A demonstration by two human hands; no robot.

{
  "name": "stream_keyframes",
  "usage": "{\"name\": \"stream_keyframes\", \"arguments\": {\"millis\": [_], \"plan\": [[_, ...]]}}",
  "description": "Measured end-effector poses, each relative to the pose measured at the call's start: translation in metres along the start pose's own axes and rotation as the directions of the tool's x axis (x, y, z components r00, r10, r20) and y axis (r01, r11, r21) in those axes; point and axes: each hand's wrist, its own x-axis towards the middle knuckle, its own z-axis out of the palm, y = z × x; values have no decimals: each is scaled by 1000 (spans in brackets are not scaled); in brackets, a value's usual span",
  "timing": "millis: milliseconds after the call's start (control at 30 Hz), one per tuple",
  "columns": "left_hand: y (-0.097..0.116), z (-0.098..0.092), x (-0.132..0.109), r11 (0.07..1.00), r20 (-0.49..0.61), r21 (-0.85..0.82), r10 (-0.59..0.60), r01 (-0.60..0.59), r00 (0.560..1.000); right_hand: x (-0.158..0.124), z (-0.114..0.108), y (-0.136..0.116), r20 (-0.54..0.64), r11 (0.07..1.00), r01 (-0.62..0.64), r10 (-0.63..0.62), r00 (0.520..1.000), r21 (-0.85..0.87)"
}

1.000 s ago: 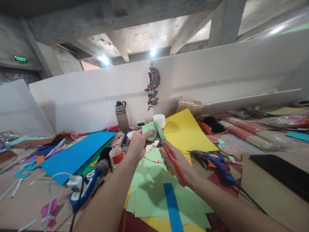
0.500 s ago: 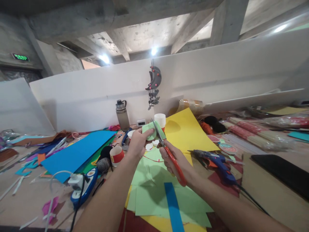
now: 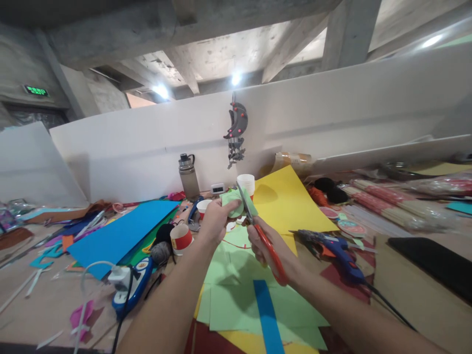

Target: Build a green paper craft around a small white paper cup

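Head view shows the left hand (image 3: 213, 217) and the right hand (image 3: 262, 242) of the person close together above the table (image 3: 44, 305). The left one pinches a piece of green paper (image 3: 228, 197): the thumb presses on its upper face, while the other fingers are mostly hidden below. The right one holds scissors (image 3: 270, 253) by the red handles, with the fingers curled around them. The blades point up and forward, across the paper; how wide they are parted, one cannot tell. Under the hands lie light green sheets (image 3: 236, 307), with a blue strip (image 3: 268, 314) on top. Just behind the paper stands a stack of white cups (image 3: 246, 182). To the right, a blue glue gun (image 3: 341, 253) lies near a yellow sheet (image 3: 291, 206).
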Motion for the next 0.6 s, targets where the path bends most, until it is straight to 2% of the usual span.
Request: {"name": "stream_keyframes", "arguments": {"millis": [100,267,433,600], "plan": [[-6,0,1,999,-40,-23,-24,23,999,0,3,0,33,996,-68,66,997,62],[-20,4,-1,995,-126,-103,-26,13,992,-3,7,2,11,975,-169,170,985,143],[-29,9,-5,977,-131,-211,-47,18,990,-4,9,3,-8,977,-155,158,987,147],[-32,10,-5,975,-167,-221,-62,24,984,-4,8,3,-3,984,-152,153,988,95]]}}
